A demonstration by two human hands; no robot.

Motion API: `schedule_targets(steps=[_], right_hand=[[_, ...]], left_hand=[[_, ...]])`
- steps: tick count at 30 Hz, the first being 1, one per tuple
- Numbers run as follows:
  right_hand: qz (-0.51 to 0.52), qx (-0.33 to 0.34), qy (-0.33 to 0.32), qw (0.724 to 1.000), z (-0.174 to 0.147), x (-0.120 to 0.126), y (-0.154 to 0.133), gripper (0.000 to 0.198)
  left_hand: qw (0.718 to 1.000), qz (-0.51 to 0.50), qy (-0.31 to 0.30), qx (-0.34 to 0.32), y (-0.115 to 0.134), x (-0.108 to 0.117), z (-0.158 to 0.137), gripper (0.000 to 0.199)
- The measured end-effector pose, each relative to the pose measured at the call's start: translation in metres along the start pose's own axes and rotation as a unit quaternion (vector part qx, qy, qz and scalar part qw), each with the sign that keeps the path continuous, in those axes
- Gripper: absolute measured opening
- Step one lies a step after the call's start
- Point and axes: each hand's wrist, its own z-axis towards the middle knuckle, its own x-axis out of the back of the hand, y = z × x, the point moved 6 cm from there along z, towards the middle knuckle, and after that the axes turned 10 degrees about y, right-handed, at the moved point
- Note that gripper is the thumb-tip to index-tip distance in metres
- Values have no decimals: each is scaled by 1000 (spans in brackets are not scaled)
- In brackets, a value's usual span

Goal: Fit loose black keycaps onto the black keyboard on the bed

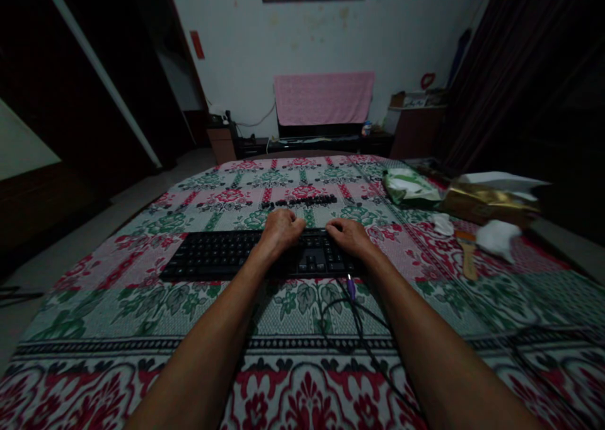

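A black computer keyboard [212, 253] lies flat on the patterned cloth in front of me. My left hand [282, 231] is over its right-of-middle part, fingers curled closed; whatever they hold is hidden. At the keyboard's right end, my right hand [348, 236] is bent round the far edge, its fingers closed against it. Beyond the hands, small black pieces that look like loose keycaps [307, 200] lie in a row. A black cable [362, 329] with a purple plug [350, 287] lies between my forearms.
On the right are a wooden-handled brush [468, 260], crumpled white tissues [498, 238], a green-and-white packet [410, 187] and a gold box [489, 202]. A flowered tablecloth [293, 310] covers the table. Against the far wall, a pink cloth [324, 99] hangs above a low cabinet.
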Motion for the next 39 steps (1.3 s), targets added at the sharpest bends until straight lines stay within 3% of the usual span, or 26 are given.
schedule_targets(steps=[21, 26, 29, 31, 36, 39], right_hand=[[-59, 23, -10, 998, -5, 0, -12, 33], [-71, 6, -39, 997, -6, 0, -11, 52], [-42, 19, -95, 994, -8, 1, -18, 57], [-42, 40, -135, 989, -13, 1, -27, 64], [-59, 92, -225, 968, -30, -2, -46, 109], [-78, 94, -249, 961, -34, -5, -50, 120]], left_hand=[[999, -20, 40, -14, -4, 3, 2, 25], [996, -80, 13, 46, -27, -11, 9, 24], [992, -104, -9, 72, -38, -19, 14, 25], [993, -98, -5, 62, -39, -19, 17, 25], [995, -81, 2, 53, -32, -13, 14, 24], [996, -78, 8, 47, -27, -10, 12, 24]])
